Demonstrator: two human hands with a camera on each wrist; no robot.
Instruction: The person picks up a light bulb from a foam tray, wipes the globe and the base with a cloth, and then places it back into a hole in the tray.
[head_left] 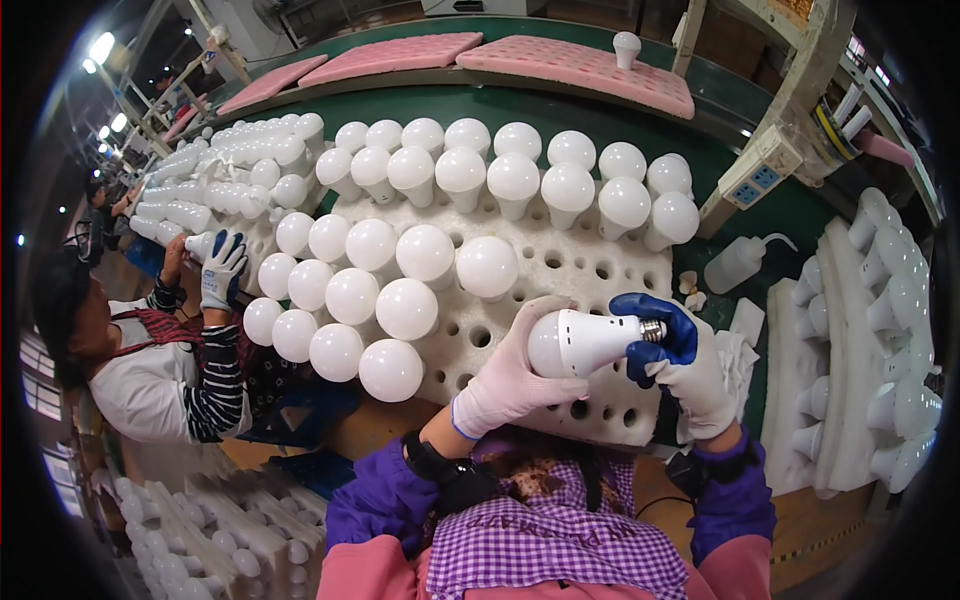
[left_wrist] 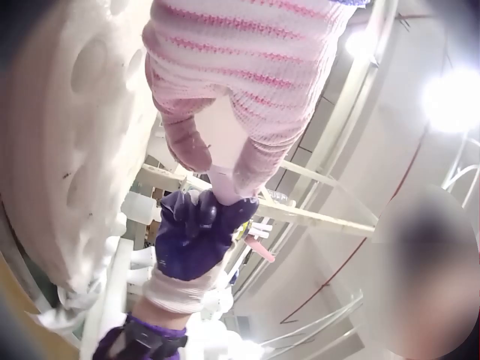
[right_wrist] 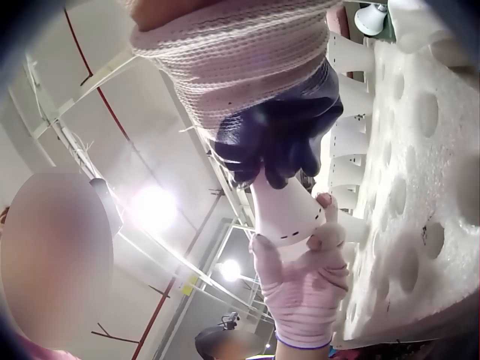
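A white light bulb (head_left: pixel 590 343) lies sideways between my two hands, above the front of a white foam tray (head_left: pixel 625 400). My left hand (head_left: pixel 515 375), in a pale pink-and-white knit glove, grips the round dome end. In a white glove with dark blue coated fingers, my right hand (head_left: pixel 685 365) pinches the metal screw base. The right wrist view shows the bulb's white body (right_wrist: pixel 285 214) with small dark slots around it, spanning both hands. Just left of my left hand, rows of bulbs (head_left: pixel 405 307) stand dome-up in the foam.
Bulbs in upright foam (head_left: pixel 835 330) stand at the right, near a squeeze bottle (head_left: pixel 735 265) and a power socket box (head_left: pixel 755 180). Pink foam sheets (head_left: pixel 570 70) lie along the back, one carrying a bulb (head_left: pixel 627 48). Another person (head_left: pixel 160 360) works at the left.
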